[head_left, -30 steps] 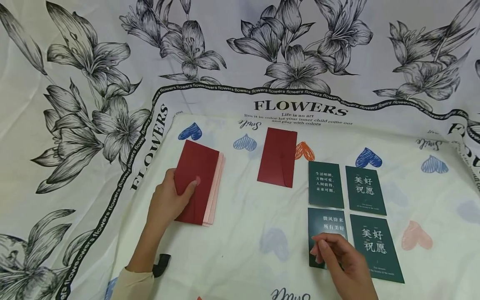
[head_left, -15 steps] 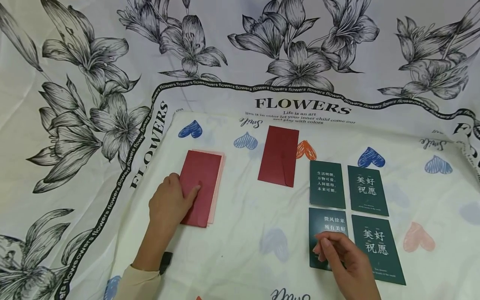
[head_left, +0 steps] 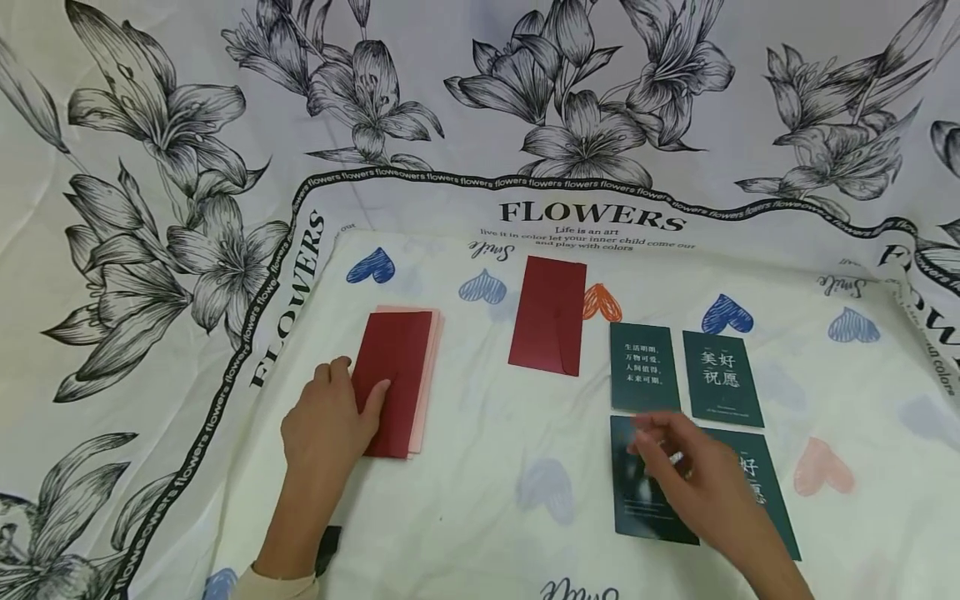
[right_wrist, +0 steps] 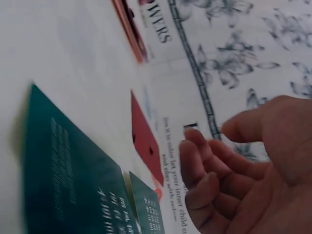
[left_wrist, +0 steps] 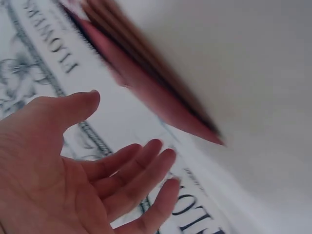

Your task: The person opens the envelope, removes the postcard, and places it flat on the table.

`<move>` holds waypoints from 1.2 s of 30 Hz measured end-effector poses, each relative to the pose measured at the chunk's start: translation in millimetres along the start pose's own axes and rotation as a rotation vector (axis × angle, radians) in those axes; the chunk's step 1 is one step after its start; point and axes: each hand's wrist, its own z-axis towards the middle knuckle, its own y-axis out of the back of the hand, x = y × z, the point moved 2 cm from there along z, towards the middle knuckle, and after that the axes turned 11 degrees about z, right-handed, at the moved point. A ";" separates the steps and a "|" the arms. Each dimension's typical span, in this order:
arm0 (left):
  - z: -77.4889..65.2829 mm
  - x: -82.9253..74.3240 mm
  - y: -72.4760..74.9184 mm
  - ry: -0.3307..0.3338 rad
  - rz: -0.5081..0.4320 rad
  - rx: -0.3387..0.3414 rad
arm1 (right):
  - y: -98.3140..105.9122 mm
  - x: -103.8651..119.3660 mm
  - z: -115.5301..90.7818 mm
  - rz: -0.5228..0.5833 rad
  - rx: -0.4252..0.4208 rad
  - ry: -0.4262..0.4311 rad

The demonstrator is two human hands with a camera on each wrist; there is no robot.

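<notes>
My left hand [head_left: 330, 421] is at the left edge of a stack of red and pink envelopes [head_left: 393, 367]. In the left wrist view its fingers are relaxed and spread, with a gap between them and the envelope stack [left_wrist: 161, 92]. My right hand [head_left: 693, 467] hovers over the lower green cards, fingers loosely bent and holding nothing. It hides part of the lower left card [head_left: 637, 500] and the lower right card [head_left: 776, 508]. Above these lie two more green cards with white writing, the upper left card [head_left: 637, 392] and the upper right card [head_left: 720, 392].
A single red envelope [head_left: 547, 317] lies at the middle back, between the stack and the cards. Everything rests on a white cloth [head_left: 480, 500] printed with hearts and words. A floral-patterned sheet [head_left: 420, 83] surrounds it at the back and left.
The left hand has let go of the red envelope, which now lies on the pink ones, and drawn slightly left. The right hand has shifted up a little over the cards.
</notes>
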 end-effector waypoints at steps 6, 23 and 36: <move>-31.0 -31.7 15.0 -0.080 -0.066 -0.113 | 0.1 7.5 75.8 -0.097 -0.014 0.111; -79.7 -92.9 8.0 -0.189 -0.273 -0.047 | -51.3 -5.7 165.6 -0.273 -0.004 -0.038; -74.7 -101.9 4.8 -0.250 -0.303 -0.072 | -68.9 13.6 173.5 -0.121 0.064 -0.110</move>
